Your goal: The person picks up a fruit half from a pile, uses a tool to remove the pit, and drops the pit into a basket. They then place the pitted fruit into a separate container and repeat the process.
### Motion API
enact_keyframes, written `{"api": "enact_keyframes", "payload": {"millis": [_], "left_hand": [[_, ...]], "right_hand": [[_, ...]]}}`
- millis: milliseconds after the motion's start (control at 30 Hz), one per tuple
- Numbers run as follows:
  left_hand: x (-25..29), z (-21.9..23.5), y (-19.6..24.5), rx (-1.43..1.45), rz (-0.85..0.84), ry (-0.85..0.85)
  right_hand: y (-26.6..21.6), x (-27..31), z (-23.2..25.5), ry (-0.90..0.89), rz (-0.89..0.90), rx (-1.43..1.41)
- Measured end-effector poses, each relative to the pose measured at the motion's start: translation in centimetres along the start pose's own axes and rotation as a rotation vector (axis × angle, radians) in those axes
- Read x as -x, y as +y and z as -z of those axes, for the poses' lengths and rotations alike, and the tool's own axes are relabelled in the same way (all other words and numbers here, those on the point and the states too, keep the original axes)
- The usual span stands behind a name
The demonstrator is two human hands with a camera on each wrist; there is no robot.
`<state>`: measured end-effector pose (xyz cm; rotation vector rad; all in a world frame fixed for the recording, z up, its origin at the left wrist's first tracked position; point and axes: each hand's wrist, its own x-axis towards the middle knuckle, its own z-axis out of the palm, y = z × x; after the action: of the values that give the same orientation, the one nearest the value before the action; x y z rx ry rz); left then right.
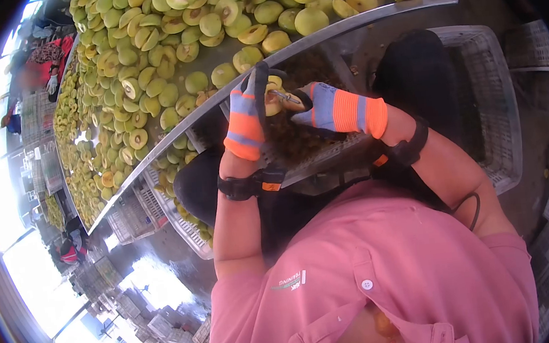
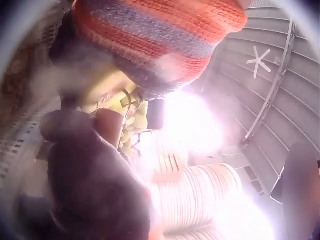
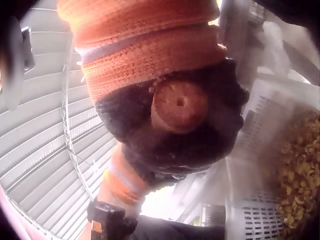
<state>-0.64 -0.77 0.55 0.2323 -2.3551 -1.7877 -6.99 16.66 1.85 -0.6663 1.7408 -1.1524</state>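
Observation:
Gloved in grey and orange, my left hand [image 1: 246, 118] grips a yellow-green fruit piece [image 1: 272, 103] near the table's metal edge. My right hand [image 1: 334, 109] is wrapped round a tool whose metal end [image 1: 287, 96] meets the fruit. In the left wrist view, a thin curved metal loop [image 2: 128, 100] lies against the fruit [image 2: 110, 89], with the brown handle [image 2: 109, 125] below it. The handle's round butt [image 3: 181, 105] shows in the right hand's dark palm [image 3: 215, 135] in the right wrist view. Fingers partly hide the fruit.
Cut green fruit [image 1: 147, 84] covers the metal-edged table [image 1: 365, 16] in front. Below the hands, a crate [image 3: 255, 215] holds small yellow-brown pieces [image 3: 302, 175]. A white crate [image 1: 503, 110] stands at the right, more crates at the left. Another person [image 1: 52, 57] is at the far left.

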Motion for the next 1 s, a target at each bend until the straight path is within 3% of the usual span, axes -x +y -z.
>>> {"api": "enact_keyframes", "payload": {"millis": [67,167,300,367,500,600,667,733,867,1000], "left_hand": [[0.2,0.2,1.4,-0.39,-0.49,0.002],[1.7,-1.7,2.0,0.054,-0.156,0.213],[2.6,-2.8,1.0,0.337,0.106,0.34],[2.5,-3.0,1.1,0.204,0.016,0.35],[2.0,-2.3,0.1,-0.028,-0.051,0.266],[1.6,-1.6,0.7,0.155,0.194,0.049],[1.2,-1.0,0.6,-0.112,-0.039,-0.067],[1.1,-0.7,1.1,-0.092,0.009,-0.114],[2.7,-2.1,2.6,0.088,0.016,0.083],[4.5,-3.3,2.8,0.243,-0.026,0.263]], "right_hand": [[0.4,-0.6,0.2,-0.027,0.048,0.033],[0.7,-0.5,-0.2,-0.023,0.102,-0.045],[0.6,0.2,-1.1,0.022,-0.084,-0.174],[-1.1,1.3,-0.3,-0.041,-0.238,-0.291],[-0.5,1.2,-0.2,-0.023,-0.063,-0.162],[0.8,0.4,0.1,-0.062,-0.021,0.038],[-1.0,1.6,1.4,-0.135,-0.086,0.014],[0.4,0.8,1.5,-0.164,-0.081,-0.047],[1.2,1.2,1.4,-0.113,0.068,0.003],[-0.3,2.2,1.8,-0.175,-0.045,-0.004]]}}
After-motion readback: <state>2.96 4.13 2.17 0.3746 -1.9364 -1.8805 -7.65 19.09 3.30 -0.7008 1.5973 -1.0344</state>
